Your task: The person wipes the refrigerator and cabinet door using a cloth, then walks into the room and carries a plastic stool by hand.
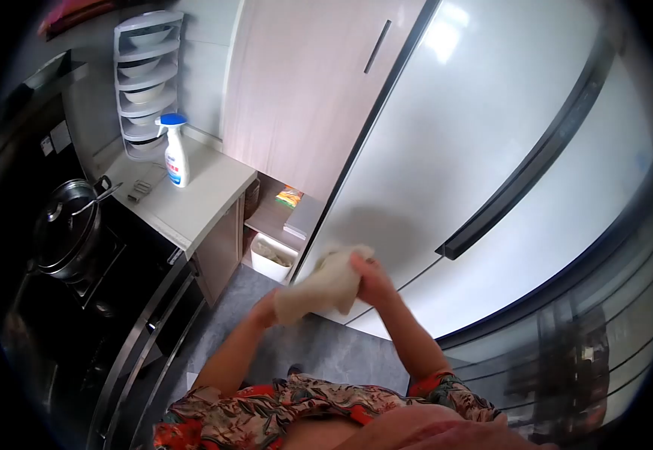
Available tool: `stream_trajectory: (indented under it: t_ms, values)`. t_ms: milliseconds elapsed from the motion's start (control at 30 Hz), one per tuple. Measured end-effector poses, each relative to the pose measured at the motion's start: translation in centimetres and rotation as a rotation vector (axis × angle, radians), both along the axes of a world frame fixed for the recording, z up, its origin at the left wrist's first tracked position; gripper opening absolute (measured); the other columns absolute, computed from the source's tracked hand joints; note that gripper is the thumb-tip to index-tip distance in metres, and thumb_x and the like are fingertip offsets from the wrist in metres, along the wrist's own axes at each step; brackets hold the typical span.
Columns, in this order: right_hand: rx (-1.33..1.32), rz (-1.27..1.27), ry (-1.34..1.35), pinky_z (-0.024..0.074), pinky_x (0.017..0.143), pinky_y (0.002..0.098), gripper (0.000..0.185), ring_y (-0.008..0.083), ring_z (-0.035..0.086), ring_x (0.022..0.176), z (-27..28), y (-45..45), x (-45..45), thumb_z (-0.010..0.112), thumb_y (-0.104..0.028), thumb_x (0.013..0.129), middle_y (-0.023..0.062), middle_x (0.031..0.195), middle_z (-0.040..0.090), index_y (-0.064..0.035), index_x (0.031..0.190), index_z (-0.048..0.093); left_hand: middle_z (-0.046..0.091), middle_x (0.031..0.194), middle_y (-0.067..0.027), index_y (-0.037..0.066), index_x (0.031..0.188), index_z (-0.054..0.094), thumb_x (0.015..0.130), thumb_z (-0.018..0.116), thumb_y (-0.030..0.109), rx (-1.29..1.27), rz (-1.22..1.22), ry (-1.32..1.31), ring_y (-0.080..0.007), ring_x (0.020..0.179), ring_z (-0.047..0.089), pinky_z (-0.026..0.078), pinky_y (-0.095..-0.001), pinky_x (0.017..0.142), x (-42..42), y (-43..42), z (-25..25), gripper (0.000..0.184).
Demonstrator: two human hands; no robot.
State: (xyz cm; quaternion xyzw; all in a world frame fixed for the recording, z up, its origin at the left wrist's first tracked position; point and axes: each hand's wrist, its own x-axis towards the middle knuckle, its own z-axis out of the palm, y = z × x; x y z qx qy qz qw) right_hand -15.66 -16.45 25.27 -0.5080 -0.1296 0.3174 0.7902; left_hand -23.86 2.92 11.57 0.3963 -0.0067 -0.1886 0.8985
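A cream-coloured cloth [315,289], slightly blurred, hangs between my two hands in front of the white fridge door. My right hand [372,277] grips the cloth at its right end, with the fingers closed on it. At the other end my left hand [266,308] is mostly covered by the cloth, and its fingers are hidden. Both forearms reach forward from floral sleeves.
A white fridge [446,150] fills the right side. On the left counter [210,176] stand a spray bottle [177,159] and a tiered bowl rack [148,90]. A pot [71,232] sits on the stove. Below is a white bin [268,264].
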Motion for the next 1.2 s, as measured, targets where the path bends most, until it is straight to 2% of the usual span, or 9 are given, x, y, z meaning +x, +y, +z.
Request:
stream_trajectory:
  t_ms: [233,567,633,700,833,933,967,1100,1200]
  values:
    - [0.110,-0.577,-0.718,0.0474,0.075,0.0292,0.027,0.0169,0.058,0.087,14.8,-4.8,7.7,0.051,-0.019,0.088,0.0073,0.099,0.059,0.0012,0.105,0.054,0.058,0.073,-0.0032,0.005,0.090,0.057,0.079,0.061,0.017,0.307,0.144,0.039,-0.0105,0.058,0.055,0.042,-0.0219,0.050,5.0,-0.7,1.2,0.017]
    - [-0.977,-1.133,-2.467,0.0228,0.097,0.0523,0.040,0.0293,0.056,0.077,20.5,-0.2,24.2,0.048,-0.014,0.082,0.0130,0.076,0.060,-0.0200,0.122,0.048,0.059,0.075,-0.0053,0.004,0.091,0.057,0.079,0.060,0.018,0.332,0.123,0.180,-0.0142,0.061,0.056,0.044,-0.0253,0.052,8.5,-1.2,-2.2,0.018]
    - [-1.338,-1.093,-2.408,0.0268,0.095,0.0505,0.050,0.0378,0.045,0.102,27.3,1.5,24.5,0.052,-0.013,0.075,0.0154,0.114,0.053,-0.0178,0.124,0.046,0.059,0.075,-0.0056,0.004,0.092,0.057,0.079,0.060,0.018,0.383,0.148,0.192,-0.0141,0.061,0.056,0.045,-0.0253,0.052,9.3,0.5,-2.3,0.019]
    - [-1.605,-1.154,-2.369,0.0310,0.089,0.0514,0.037,0.0328,0.055,0.077,37.2,3.9,23.8,0.045,-0.017,0.080,0.0193,0.078,0.059,-0.0132,0.117,0.052,0.059,0.075,-0.0050,0.004,0.092,0.057,0.079,0.060,0.019,0.387,0.154,0.189,-0.0133,0.060,0.056,0.044,-0.0248,0.052,10.2,1.7,-2.4,0.019]
    - [-0.795,-1.230,-2.038,0.0212,0.103,0.0434,0.038,0.0330,0.030,0.124,50.1,6.4,22.6,0.035,-0.017,0.091,0.0214,0.125,0.042,-0.0015,0.125,0.041,0.060,0.074,-0.0039,0.005,0.092,0.058,0.079,0.061,0.020,0.370,0.188,0.170,-0.0120,0.058,0.056,0.044,-0.0237,0.051,12.2,4.7,-0.9,0.020]
    - [-0.449,-1.105,-1.672,0.0251,0.102,0.0413,0.041,0.0329,0.032,0.122,41.9,10.1,14.4,0.033,-0.020,0.091,0.0217,0.127,0.041,0.0018,0.126,0.038,0.060,0.074,-0.0044,0.006,0.091,0.059,0.079,0.060,0.019,0.373,0.224,0.180,-0.0123,0.057,0.056,0.043,-0.0237,0.050,12.8,6.3,-1.3,0.018]
    - [-1.016,-1.072,-2.252,0.0346,0.082,0.0469,0.027,0.0345,0.054,0.076,43.1,5.5,24.8,0.043,-0.017,0.083,0.0209,0.076,0.057,0.0008,0.101,0.053,0.060,0.074,-0.0046,0.006,0.090,0.059,0.079,0.060,0.019,0.375,0.237,0.175,-0.0124,0.057,0.056,0.043,-0.0236,0.049,13.2,7.0,-1.8,0.017]
    - [-1.310,-0.896,-2.523,0.0236,0.103,0.0403,0.039,0.0320,0.041,0.112,23.3,2.9,24.5,0.041,-0.011,0.082,0.0152,0.119,0.046,-0.0021,0.120,0.041,0.060,0.072,-0.0051,0.005,0.090,0.059,0.079,0.059,0.017,0.392,0.206,0.168,-0.0128,0.056,0.057,0.044,-0.0234,0.048,15.3,8.9,-2.7,0.016]
    - [-1.679,-0.665,-2.447,0.0257,0.100,0.0445,0.031,0.0309,0.045,0.106,24.1,-1.1,24.5,0.046,-0.007,0.077,0.0154,0.108,0.051,-0.0008,0.107,0.050,0.060,0.071,-0.0053,0.004,0.090,0.058,0.079,0.060,0.016,0.435,0.199,0.132,-0.0131,0.055,0.057,0.044,-0.0236,0.048,16.7,8.7,-1.9,0.017]
